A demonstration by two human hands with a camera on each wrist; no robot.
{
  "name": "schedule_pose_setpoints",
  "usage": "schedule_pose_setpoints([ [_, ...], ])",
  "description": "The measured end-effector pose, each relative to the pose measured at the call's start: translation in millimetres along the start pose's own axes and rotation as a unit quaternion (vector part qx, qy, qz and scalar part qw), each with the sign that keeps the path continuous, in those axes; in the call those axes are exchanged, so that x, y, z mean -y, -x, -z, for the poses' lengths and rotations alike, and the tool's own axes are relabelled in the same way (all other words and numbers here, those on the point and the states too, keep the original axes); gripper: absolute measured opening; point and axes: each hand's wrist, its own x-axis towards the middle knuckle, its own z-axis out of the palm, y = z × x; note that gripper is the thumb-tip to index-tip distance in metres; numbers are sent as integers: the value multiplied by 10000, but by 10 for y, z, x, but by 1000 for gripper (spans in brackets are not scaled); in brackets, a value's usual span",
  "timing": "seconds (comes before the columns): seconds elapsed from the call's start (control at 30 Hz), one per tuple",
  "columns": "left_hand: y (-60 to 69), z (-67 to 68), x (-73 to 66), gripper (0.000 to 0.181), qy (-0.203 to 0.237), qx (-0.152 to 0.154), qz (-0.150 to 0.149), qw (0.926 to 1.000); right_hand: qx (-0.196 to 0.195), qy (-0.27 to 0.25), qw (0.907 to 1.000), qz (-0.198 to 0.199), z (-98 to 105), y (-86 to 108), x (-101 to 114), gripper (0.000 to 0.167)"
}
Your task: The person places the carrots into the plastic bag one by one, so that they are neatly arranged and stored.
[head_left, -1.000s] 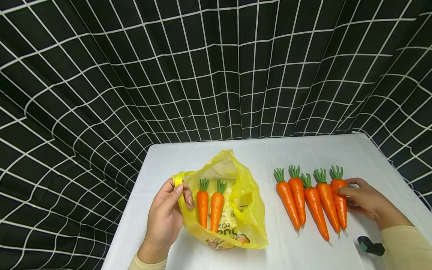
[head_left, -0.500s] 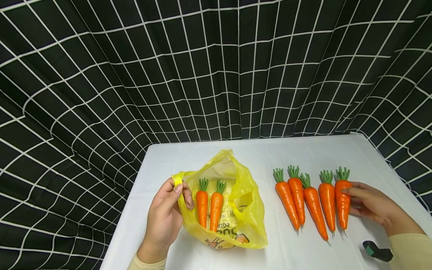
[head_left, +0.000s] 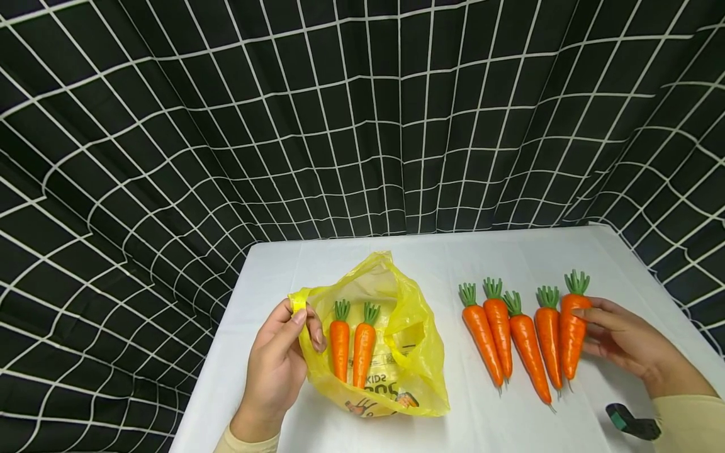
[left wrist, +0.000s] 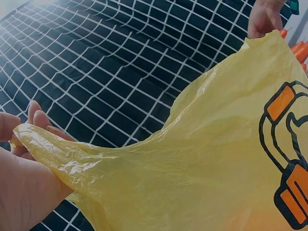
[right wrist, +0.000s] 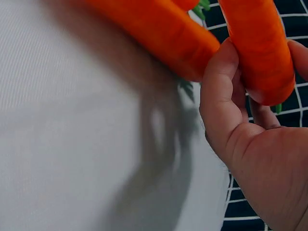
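Observation:
My left hand (head_left: 277, 358) pinches the left edge of a yellow plastic bag (head_left: 416, 371), whose mouth is spread wide. Two carrots with green tops, a left one (head_left: 340, 349) and a right one (head_left: 364, 352), lie side by side in the bag. Over on the right, my right hand (head_left: 629, 340) grips the rightmost carrot (head_left: 573, 330) between thumb and fingers; the right wrist view shows this carrot (right wrist: 260, 53) between the fingertips. Several more carrots (head_left: 527, 340) lie in a row just left of it. In the left wrist view the bag (left wrist: 192, 163) hides most of its contents.
A white-covered table (head_left: 498, 428) carries everything. Behind it and along the sides hangs a black curtain (head_left: 362, 126) with a white grid. A black strap-like object with a green patch (head_left: 631, 423) is by the right sleeve.
The right hand has shifted right with the rightmost carrot, which now sits slightly higher and more tilted. The carrot beside it has turned more upright. Left hand and bag stay put.

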Motion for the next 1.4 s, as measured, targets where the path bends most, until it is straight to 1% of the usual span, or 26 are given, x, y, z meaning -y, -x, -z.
schedule_pose_setpoints([
  [0.1, -1, -2, 1, 17, 13, -2, 4, 10000, -88, 13, 10000, 40, -52, 11, 30, 25],
  [0.23, 3, 2, 0, 17, -10, -4, 5, 10000, -257, 33, 9997, -43, -123, 14, 71, 13],
  [0.37, 7, 5, 1, 17, -40, -13, -4, 10000, -259, 69, 9996, -72, -203, 23, 115, 22],
  [0.5, 8, 5, 2, 17, -9, -6, -18, 10000, -209, 173, 9996, 53, -283, 36, 134, 16],
  [0.6, 10, 4, 2, 17, 24, 8, -26, 10000, -143, 267, 9994, 183, -337, 41, 135, 16],
  [0.8, 14, 6, 2, 18, 32, 18, -34, 10000, -147, 465, 9986, 216, -452, 64, 150, 20],
  [0.93, 14, 7, 1, 18, 40, 15, -43, 10000, 22, 521, 9980, 365, -536, 81, 176, 24],
  [1.0, 13, 7, 1, 18, 43, 11, -41, 10000, -3, 578, 9975, 409, -584, 88, 196, 23],
  [1.13, 14, 9, -1, 18, 29, 0, -36, 10000, -78, 761, 9963, 402, -670, 100, 232, 27],
  [1.27, 18, 13, 0, 18, 34, 13, -34, 10000, -134, 1034, 9936, 422, -750, 115, 257, 33],
  [1.4, 17, 16, 3, 18, 35, 45, -36, 10000, -178, 1512, 9871, 502, -852, 139, 291, 38],
])
